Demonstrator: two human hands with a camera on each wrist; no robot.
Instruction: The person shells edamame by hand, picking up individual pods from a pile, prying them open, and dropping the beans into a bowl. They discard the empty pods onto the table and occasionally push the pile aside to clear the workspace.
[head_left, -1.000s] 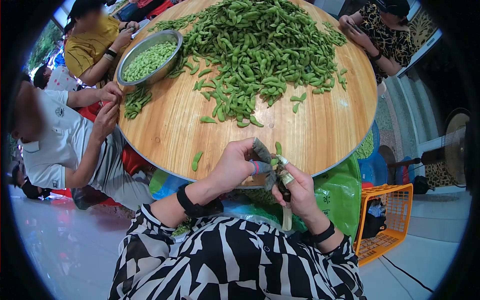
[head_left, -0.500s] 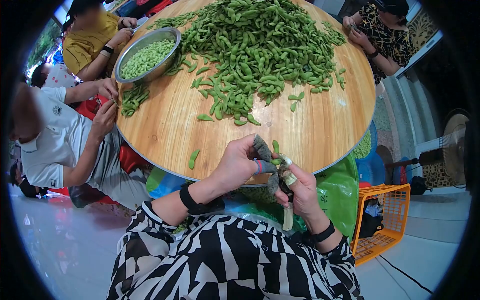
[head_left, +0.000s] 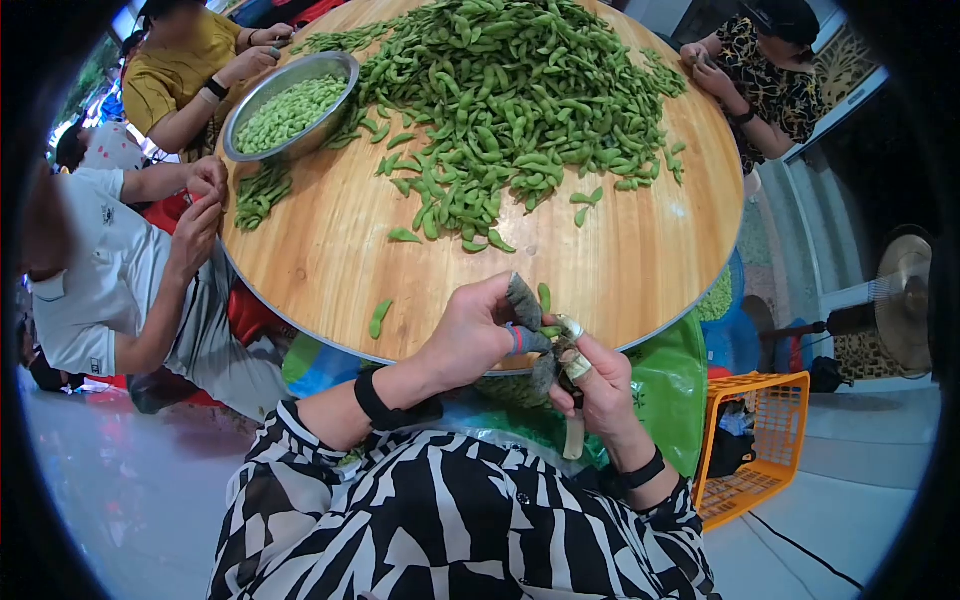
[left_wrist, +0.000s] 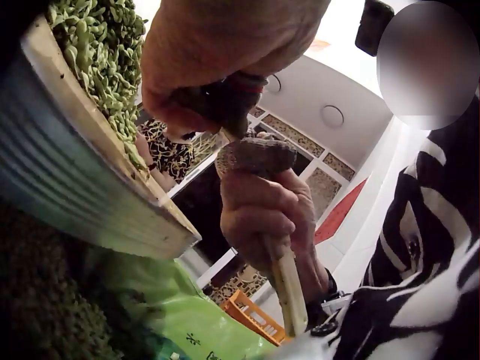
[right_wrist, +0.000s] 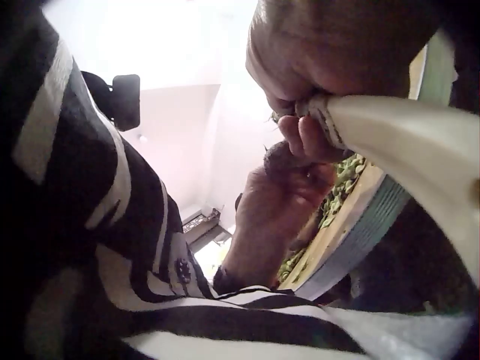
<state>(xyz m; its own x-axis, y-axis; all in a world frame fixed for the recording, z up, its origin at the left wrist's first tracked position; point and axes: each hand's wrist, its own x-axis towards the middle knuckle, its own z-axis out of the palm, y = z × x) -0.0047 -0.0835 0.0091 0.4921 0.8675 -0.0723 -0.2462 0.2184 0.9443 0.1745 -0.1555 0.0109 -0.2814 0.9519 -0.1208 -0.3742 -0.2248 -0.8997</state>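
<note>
Pale handle [head_left: 574, 438], partly hidden, gripped by right hand [head_left: 606, 388]; left hand [head_left: 474, 328] apparently pinches pod [head_left: 551, 331].

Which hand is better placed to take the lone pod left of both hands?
Probably the left hand: it is nearer the pod. The right hand is farther and grips a pale object.

Top: loose, black-and-white abstract print, angular blocks and streaks [head_left: 450, 520]. Small dark round buttons [head_left: 522, 498] down the front. Sleeves [head_left: 285, 465] same print, wide, forearms bare below them. Black strap [head_left: 372, 402] on left wrist, dark unit attached; matching black strap [head_left: 643, 472] on right. Left hand [head_left: 470, 335]: fuzzy dark-grey finger covers [head_left: 521, 300], blue-and-red band [head_left: 517, 339] on the thumb one. Right hand [head_left: 606, 388]: cream wrap [head_left: 574, 363] on thumb, grey knit cover [left_wrist: 255, 156] on a finger.
</note>
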